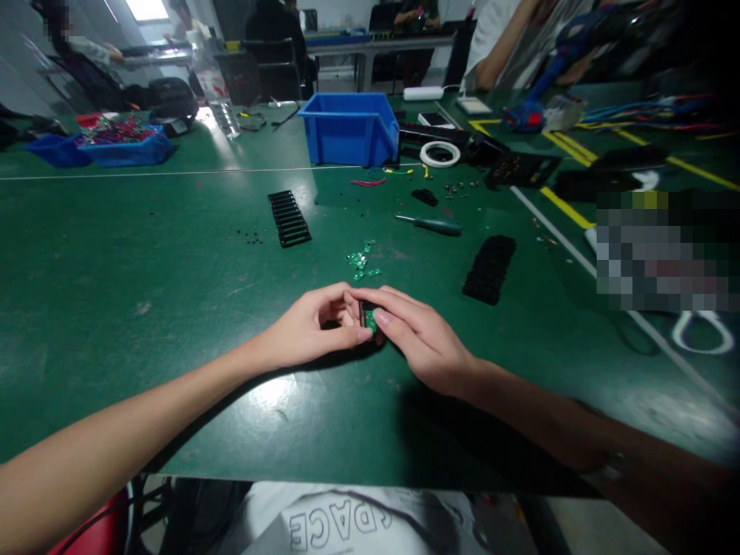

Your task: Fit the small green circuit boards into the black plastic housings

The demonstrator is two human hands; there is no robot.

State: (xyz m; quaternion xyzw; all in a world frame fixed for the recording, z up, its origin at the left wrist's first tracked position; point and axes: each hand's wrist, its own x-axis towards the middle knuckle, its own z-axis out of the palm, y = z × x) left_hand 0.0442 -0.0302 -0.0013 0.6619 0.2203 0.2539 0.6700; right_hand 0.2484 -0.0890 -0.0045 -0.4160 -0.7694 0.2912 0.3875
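Note:
My left hand (327,324) and my right hand (419,331) meet just above the green tabletop, both closed round a small black housing (362,308). A small green circuit board (371,321) shows in the housing, with both thumbs close against it. My fingers hide most of the piece. Beyond my hands lies a loose pile of small green circuit boards (361,260). To the left is a black slotted frame (288,219), with tiny dark bits (250,237) beside it. A stack of black parts (490,270) lies to the right. Behind it is a screwdriver (431,224) with a dark green handle.
A blue bin (347,135) stands at the back. Near it lie a white ring (440,154) and red wires (368,183). A water bottle (215,89) and a blue tray of wires (124,146) stand back left; a blue power drill (549,73) is back right. People sit beyond.

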